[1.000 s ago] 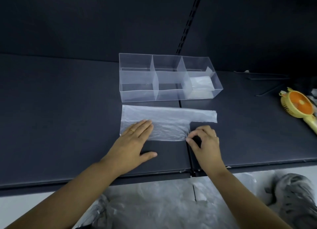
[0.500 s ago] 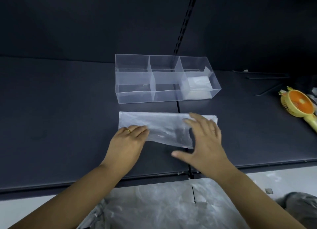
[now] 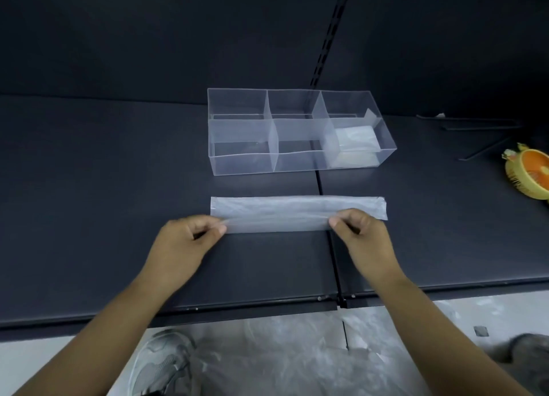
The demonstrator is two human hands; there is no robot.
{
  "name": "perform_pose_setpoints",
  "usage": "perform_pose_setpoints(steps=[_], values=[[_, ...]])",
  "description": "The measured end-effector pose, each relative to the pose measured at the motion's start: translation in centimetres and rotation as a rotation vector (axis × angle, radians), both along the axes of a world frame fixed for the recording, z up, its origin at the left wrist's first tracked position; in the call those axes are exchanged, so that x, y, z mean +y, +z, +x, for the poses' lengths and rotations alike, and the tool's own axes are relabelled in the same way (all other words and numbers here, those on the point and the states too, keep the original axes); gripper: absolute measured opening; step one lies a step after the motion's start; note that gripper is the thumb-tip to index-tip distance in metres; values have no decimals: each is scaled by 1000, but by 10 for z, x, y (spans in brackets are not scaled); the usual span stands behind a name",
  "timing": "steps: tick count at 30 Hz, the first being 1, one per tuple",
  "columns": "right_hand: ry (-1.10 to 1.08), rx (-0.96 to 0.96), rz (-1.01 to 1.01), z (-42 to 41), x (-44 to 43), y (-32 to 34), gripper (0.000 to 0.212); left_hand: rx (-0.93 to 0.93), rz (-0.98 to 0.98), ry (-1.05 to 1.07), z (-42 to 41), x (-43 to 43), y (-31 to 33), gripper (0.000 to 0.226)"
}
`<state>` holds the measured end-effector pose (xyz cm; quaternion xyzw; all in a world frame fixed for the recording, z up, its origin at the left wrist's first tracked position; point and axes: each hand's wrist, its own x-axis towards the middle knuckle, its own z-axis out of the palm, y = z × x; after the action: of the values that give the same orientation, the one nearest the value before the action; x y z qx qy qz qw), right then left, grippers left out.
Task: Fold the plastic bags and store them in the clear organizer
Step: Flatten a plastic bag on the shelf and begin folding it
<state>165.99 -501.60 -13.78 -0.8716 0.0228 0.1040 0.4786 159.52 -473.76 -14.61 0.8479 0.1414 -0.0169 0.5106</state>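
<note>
Dark shelf (image 3: 89,217), dark back wall (image 3: 148,39); L hand (image 3: 184,241) & R hand (image 3: 365,241) each pinch folded bag (image 3: 282,214)

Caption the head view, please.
Left hand and right hand pinch a long translucent plastic bag before a clear rectangular plastic organizer.

We see left hand (image 3: 185,241) and right hand (image 3: 361,236) pinching the near edge of a folded plastic bag (image 3: 297,213) at frame centre, below the clear organizer (image 3: 240,164).

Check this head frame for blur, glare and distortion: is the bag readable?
Head view: dim, even light, no harsh glare; the plastic bag reads clearly against the dark shelf; left hand and right hand are slightly soft; the wide-angle lens bows the shelf's front edge.
</note>
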Motion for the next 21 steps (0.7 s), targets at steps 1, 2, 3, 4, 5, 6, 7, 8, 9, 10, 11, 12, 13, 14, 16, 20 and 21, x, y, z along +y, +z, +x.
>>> perform_pose_setpoints(steps=[1, 2, 3, 4, 5, 6, 7, 8, 9, 10, 11, 12, 13, 14, 16, 20, 21], values=[[-43, 22, 24, 5, 0, -1, 20, 20, -57, 50, 3, 2, -2, 17], [-86, 38, 35, 10, 2, -1, 21, 28, -78, 86, 6, 2, -3, 15], [-126, 43, 38, 14, 5, -3, 21, 31, -71, 115, 9, 0, -4, 15], [-163, 44, 34, 18, 8, -4, 22, 28, -59, 144, 12, -2, -5, 16], [-190, 43, 24, 20, 11, -6, 23, 24, -35, 168, 15, -3, -7, 17], [-210, 43, 14, 22, 13, -7, 24, 20, -9, 188, 17, -5, -8, 19], [-224, 40, 3, 24, 15, -9, 25, 22, 21, 207, 19, -6, -10, 19], [-235, 40, -8, 25, 17, -10, 26, 21, 42, 223, 20, -7, -11, 19], [-242, 42, -27, 27, 18, -11, 27, 22, 65, 236, 22, -7, -11, 18], [-248, 44, -47, 28, 19, -11, 28, 14, 88, 256, 23, -8, -10, 15], [-248, 43, -66, 29, 20, -12, 29, -11, 137, 276, 23, -9, -8, 10], [-251, 42, -83, 30, 21, -12, 29, -77, 218, 285, 22, -11, -7, 2], [-252, 44, -99, 32, 21, -13, 29, -183, 331, 273, 20, -15, -5, 7], [-256, 47, -106, 33, 22, -13, 29, -308, 423, 204, 18, -22, -4, 13], [-262, 53, -121, 35, 23, -13, 27, -509, 553, -68, 16, -41, -4, 24], [-280, 71, -142, 36, 24, -11, 21, -190, 793, -465, 14, -63, -18, 66], [-299, 61, -141, 34, 26, -10, 14, -98, 832, -483, 14, -62, -22, 72]])
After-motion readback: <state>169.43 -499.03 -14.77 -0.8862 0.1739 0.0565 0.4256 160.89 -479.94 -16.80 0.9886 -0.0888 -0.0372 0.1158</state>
